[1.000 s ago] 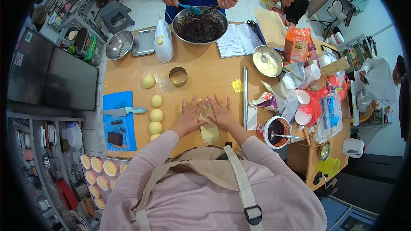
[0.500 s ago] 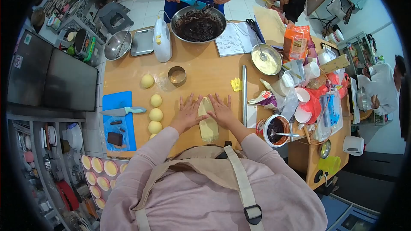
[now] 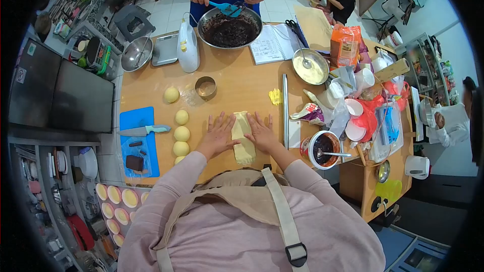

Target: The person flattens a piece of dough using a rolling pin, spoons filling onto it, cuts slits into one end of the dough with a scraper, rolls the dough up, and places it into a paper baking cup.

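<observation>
A flat, pale yellow strip of dough [image 3: 244, 143] lies lengthwise on the wooden table in front of me. My left hand [image 3: 219, 134] rests flat along its left edge, fingers spread. On the opposite edge, my right hand [image 3: 261, 134] lies palm down with its fingers stretched out. Neither hand grips anything. To the left of my left hand stands a column of round dough balls [image 3: 181, 133], with one more dough ball [image 3: 172, 94] farther back. Behind my hands is a metal ring cutter [image 3: 205, 88]. A long metal rod [image 3: 285, 111] lies to my right.
At left, a knife [image 3: 145, 130] and dark chocolate pieces [image 3: 134, 162] lie on a blue board [image 3: 137, 116]. Across the table, another person holds a blue spatula [image 3: 227, 8] over a bowl of dark mixture [image 3: 230, 32]. A tub of dark filling [image 3: 323, 149] and bags crowd the right.
My hands have shifted slightly on the dough, whose far end now looks broader and squarer. The other person's spatula has tipped lower over the bowl. The view has shifted slightly.
</observation>
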### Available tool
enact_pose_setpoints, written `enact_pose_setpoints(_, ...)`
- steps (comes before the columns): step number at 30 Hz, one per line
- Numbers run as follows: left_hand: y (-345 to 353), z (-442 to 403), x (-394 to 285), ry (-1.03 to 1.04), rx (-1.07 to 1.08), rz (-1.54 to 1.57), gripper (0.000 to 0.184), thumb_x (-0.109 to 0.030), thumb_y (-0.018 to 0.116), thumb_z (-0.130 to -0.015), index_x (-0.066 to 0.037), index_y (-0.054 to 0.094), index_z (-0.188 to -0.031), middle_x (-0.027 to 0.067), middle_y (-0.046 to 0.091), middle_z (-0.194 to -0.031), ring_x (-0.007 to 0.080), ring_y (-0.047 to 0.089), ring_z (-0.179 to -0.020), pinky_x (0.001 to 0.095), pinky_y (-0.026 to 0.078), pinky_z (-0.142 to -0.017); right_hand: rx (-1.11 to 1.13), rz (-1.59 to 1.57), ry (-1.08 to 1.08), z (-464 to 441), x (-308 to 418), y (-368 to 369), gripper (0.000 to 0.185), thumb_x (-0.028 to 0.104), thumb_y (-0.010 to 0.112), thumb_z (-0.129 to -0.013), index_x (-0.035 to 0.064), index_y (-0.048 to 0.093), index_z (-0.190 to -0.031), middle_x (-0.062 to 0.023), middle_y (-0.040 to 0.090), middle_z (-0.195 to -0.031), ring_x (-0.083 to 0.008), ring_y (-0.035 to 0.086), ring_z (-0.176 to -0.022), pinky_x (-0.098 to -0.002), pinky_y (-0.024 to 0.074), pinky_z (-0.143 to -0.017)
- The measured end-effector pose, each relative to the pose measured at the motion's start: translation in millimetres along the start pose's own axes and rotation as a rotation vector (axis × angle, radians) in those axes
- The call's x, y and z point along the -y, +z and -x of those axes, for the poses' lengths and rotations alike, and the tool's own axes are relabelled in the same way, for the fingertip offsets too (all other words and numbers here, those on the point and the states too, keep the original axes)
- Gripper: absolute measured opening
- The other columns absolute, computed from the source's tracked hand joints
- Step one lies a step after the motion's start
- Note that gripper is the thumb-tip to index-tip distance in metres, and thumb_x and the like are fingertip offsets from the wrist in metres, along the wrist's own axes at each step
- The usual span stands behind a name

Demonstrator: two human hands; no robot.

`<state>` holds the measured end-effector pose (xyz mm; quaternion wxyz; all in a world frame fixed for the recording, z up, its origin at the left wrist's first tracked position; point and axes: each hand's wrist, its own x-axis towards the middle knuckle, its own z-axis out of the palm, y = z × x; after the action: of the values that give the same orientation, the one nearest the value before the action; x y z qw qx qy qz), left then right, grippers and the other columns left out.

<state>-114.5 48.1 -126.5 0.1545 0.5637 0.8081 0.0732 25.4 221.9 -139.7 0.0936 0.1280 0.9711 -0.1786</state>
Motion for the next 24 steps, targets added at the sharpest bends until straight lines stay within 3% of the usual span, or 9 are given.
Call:
enact_pose_setpoints(4, 7, 6, 1, 0.053, 0.059, -0.025, 0.097, -0.071, 0.043, -0.086, -0.006, 0.017, -0.154, 0.0131, 0.016, -0.160, 0.0279, 0.005, -0.150, 0.0564, -0.003, -0.117, -0.048, 0.028, -0.002, 10, 3, 5, 0.076, 0.051, 0.041, -0.098, 0.0121, 0.010, -0.155, -0.0032, 0.017, -0.161, -0.0235, 0.008, -0.150, -0.0591, -0.0071, -0.116)
enact_pose_setpoints(7, 0, 4, -10, -0.092, 0.040, 0.019, 0.098, -0.066, 0.052, -0.085, -0.005, 0.018, -0.153, 0.0135, 0.014, -0.161, 0.0311, 0.006, -0.149, 0.0569, -0.004, -0.117, 0.021, -0.012, 0.069, 16, 9, 3, 0.078, 0.052, 0.043, -0.096, 0.0129, 0.012, -0.155, -0.0064, 0.017, -0.161, -0.0257, 0.007, -0.150, -0.0587, -0.0046, -0.116)
enact_pose_setpoints(13, 5, 15, -8, -0.105, 0.058, -0.091, 0.095, -0.068, 0.046, -0.087, -0.005, 0.018, -0.153, 0.0119, 0.014, -0.161, 0.0273, 0.003, -0.150, 0.0553, -0.008, -0.116, -0.443, -0.042, -0.009, 61, 27, -56, 0.077, 0.044, 0.060, -0.090, 0.0181, 0.023, -0.152, -0.0144, 0.021, -0.158, -0.0336, 0.015, -0.147, -0.0613, 0.0016, -0.114)
enact_pose_setpoints(14, 6, 18, -7, -0.100, 0.009, -0.086, 0.094, -0.067, 0.046, -0.088, -0.006, 0.017, -0.154, 0.0117, 0.013, -0.161, 0.0279, 0.002, -0.150, 0.0558, -0.008, -0.116, -0.565, -0.059, 0.013, 77, 19, -72, 0.067, 0.036, 0.066, -0.086, 0.0194, 0.039, -0.146, -0.0137, 0.024, -0.156, -0.0341, 0.019, -0.146, -0.0605, 0.0046, -0.114)
enact_pose_setpoints(16, 12, 31, -4, -0.101, -0.085, -0.077, 0.092, -0.065, 0.046, -0.089, -0.007, 0.016, -0.154, 0.0113, 0.012, -0.162, 0.0291, 0.001, -0.150, 0.0567, -0.008, -0.115, -0.780, 0.051, 0.168, 118, -7, -109, 0.063, 0.033, 0.070, -0.081, 0.0167, 0.050, -0.138, -0.0146, 0.036, -0.149, -0.0351, 0.035, -0.134, -0.0632, 0.0177, -0.108)
enact_pose_setpoints(17, 14, 38, -3, -0.115, -0.103, -0.078, 0.091, -0.064, 0.046, -0.089, -0.008, 0.016, -0.154, 0.0110, 0.011, -0.162, 0.0297, 0.001, -0.150, 0.0572, -0.008, -0.115, -0.858, 0.092, 0.331, 138, -27, -125, 0.056, 0.030, 0.073, -0.077, 0.0146, 0.059, -0.129, -0.0156, 0.045, -0.140, -0.0349, 0.042, -0.126, -0.0600, 0.0246, -0.103)
enact_pose_setpoints(19, 18, 52, 0, -0.155, -0.136, -0.076, 0.089, -0.063, 0.046, -0.090, -0.008, 0.016, -0.154, 0.0103, 0.011, -0.162, 0.0309, 0.000, -0.150, 0.0582, -0.007, -0.114, -1.019, 0.136, 0.583, 182, -78, -140, 0.045, 0.028, 0.072, -0.077, 0.0131, 0.065, -0.119, -0.0184, 0.055, -0.127, -0.0358, 0.050, -0.116, -0.0490, 0.0363, -0.096)
enact_pose_setpoints(21, 28, 67, 5, -0.130, -0.216, -0.014, 0.087, -0.060, 0.048, -0.091, -0.008, 0.016, -0.154, 0.0098, 0.012, -0.162, 0.0320, 0.003, -0.149, 0.0585, -0.006, -0.114, -0.915, 0.282, 0.872, 223, -118, -134, 0.038, 0.028, 0.072, -0.082, 0.0080, 0.065, -0.115, -0.0135, 0.062, -0.109, -0.0264, 0.058, -0.097, -0.0394, 0.0445, -0.083)
enact_pose_setpoints(24, 40, 84, -6, -0.087, -0.303, 0.026, 0.084, -0.056, 0.049, -0.092, -0.009, 0.018, -0.154, 0.0096, 0.014, -0.161, 0.0328, 0.007, -0.148, 0.0584, -0.003, -0.114, -0.826, -0.886, 0.839, 254, -178, -95, 0.026, 0.028, 0.064, -0.092, 0.0069, 0.065, -0.107, 0.0004, 0.059, -0.081, -0.0124, 0.056, -0.076, -0.0260, 0.0423, -0.068)
